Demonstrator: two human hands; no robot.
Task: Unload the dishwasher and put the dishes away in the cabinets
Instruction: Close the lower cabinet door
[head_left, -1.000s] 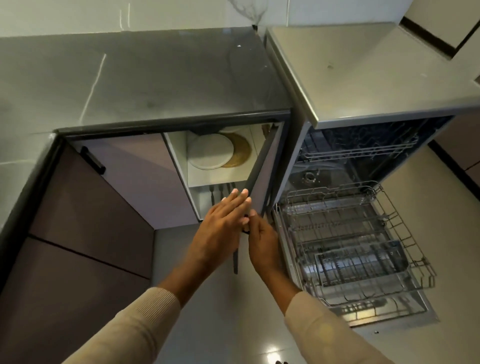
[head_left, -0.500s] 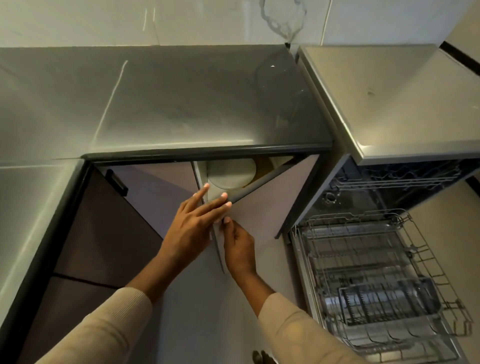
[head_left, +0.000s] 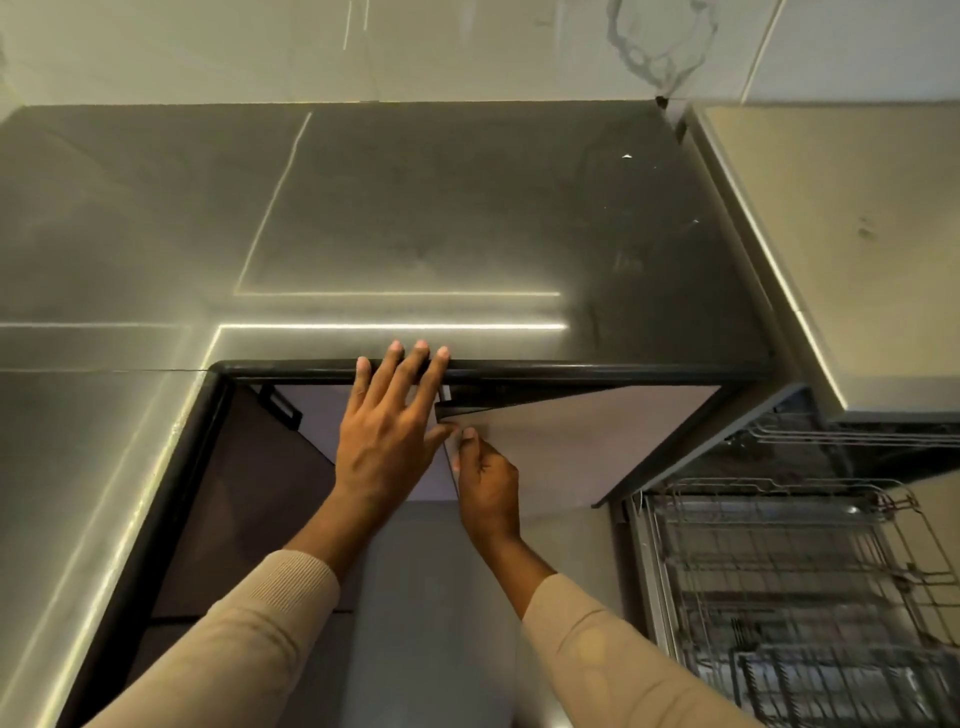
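Fingers: L hand (head_left: 387, 441) spread flat, R hand (head_left: 488, 488) pinching 1 cabinet door (head_left: 571, 447); 1 dishwasher rack (head_left: 779, 571).

No legible text or labels.

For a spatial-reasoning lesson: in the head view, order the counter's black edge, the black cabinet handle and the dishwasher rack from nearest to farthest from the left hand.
1. Counter's black edge: directly above, at fingertips of the left hand.
2. Black cabinet handle: just left.
3. Dishwasher rack: far right, lower.
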